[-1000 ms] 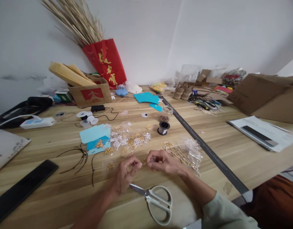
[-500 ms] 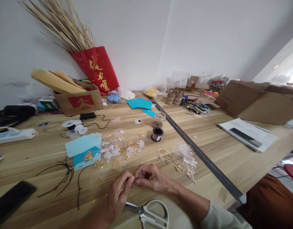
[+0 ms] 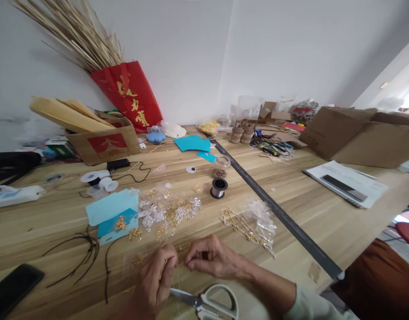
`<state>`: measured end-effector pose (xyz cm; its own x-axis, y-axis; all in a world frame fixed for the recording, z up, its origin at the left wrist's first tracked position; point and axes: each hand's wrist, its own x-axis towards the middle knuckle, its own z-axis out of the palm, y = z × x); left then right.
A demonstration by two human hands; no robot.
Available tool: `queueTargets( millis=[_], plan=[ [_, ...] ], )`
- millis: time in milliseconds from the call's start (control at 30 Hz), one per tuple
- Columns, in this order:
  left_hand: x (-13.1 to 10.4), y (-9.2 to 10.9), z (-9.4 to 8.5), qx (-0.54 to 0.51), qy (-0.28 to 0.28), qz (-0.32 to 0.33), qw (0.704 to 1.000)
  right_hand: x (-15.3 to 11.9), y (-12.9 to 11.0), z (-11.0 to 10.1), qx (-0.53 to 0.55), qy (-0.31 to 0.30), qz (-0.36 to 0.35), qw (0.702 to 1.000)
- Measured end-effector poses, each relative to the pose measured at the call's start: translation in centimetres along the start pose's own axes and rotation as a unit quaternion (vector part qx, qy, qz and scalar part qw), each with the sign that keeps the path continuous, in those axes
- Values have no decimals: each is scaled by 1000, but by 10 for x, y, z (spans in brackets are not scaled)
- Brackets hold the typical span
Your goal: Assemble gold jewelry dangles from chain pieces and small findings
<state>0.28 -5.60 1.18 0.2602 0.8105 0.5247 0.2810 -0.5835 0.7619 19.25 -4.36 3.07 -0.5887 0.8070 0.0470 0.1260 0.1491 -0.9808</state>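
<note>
My left hand (image 3: 158, 272) is closed with its fingers curled together, low over the table in front of me. Whatever it pinches is too small to make out. Just to its right, my right hand (image 3: 214, 258) is also closed, fingertips pressed down near the wood, what they hold hidden. Small gold pieces show in the narrow gap between the hands. Scissors with pale handles (image 3: 221, 295) lie below them, the blades pointing at my left hand. Beyond the hands spread gold findings (image 3: 161, 231) and silver findings (image 3: 151, 217) in little heaps.
A wire spool (image 3: 219, 188) stands behind the findings. Gold and silver chains (image 3: 239, 226) lie to the right beside clear plastic bags (image 3: 261, 218). Blue cards (image 3: 113, 206), black cords (image 3: 87, 253) and a phone (image 3: 14, 289) are at left. A dark strip (image 3: 274, 209) crosses the table.
My hands have come apart: their fingertips met before, and now a small gap separates them. The left hand has moved slightly left. The view has shifted a little.
</note>
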Motion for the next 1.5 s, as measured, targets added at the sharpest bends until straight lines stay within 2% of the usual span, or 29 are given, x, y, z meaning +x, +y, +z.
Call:
queueTargets(
  millis=[133, 233, 300, 400, 467, 567, 700, 800, 933, 1067, 1167, 1233, 1333, 1400, 1500],
  plan=[
    [2, 5, -1, 20, 6, 5, 1000, -1, -5, -2, -64, 2, -32, 997],
    [14, 11, -7, 63, -8, 25, 998, -3, -10, -7, -93, -23, -59, 994],
    [32, 13, -11, 100, -36, 53, 993, -5, -13, -13, -97, -57, -69, 991],
    [73, 11, -8, 184, -80, 86, 976, -8, -16, -19, -108, -106, -78, 985],
    [104, 5, 1, 245, -109, 103, 958, -9, -16, -20, -129, -131, -87, 979],
    [146, -3, 26, 313, -175, 144, 922, -9, -14, -18, -154, -171, -94, 969],
    [181, -16, 66, 296, -265, 179, 900, -10, -12, -14, -160, -226, -86, 957],
    [193, -30, 91, 292, -302, 167, 892, -10, -15, -11, -170, -263, -92, 945],
    [201, -50, 112, 321, -324, 177, 872, -10, -21, -10, -181, -316, -65, 929],
    [206, -58, 125, 363, -294, 177, 866, -8, -24, -12, -165, -364, -20, 917],
    [208, -56, 133, 367, -277, 170, 871, -8, -23, -17, -161, -385, -18, 908],
    [208, -53, 135, 364, -270, 166, 876, -8, -20, -23, -126, -396, -7, 910],
    [206, -50, 127, 348, -251, 159, 889, -7, -11, -30, -3, -401, 68, 913],
    [204, -51, 111, 314, -209, 148, 914, -6, -4, -33, 80, -388, 115, 911],
    [196, -55, 73, 287, -168, 106, 937, -5, 3, -35, 121, -354, 129, 918]
  ],
)
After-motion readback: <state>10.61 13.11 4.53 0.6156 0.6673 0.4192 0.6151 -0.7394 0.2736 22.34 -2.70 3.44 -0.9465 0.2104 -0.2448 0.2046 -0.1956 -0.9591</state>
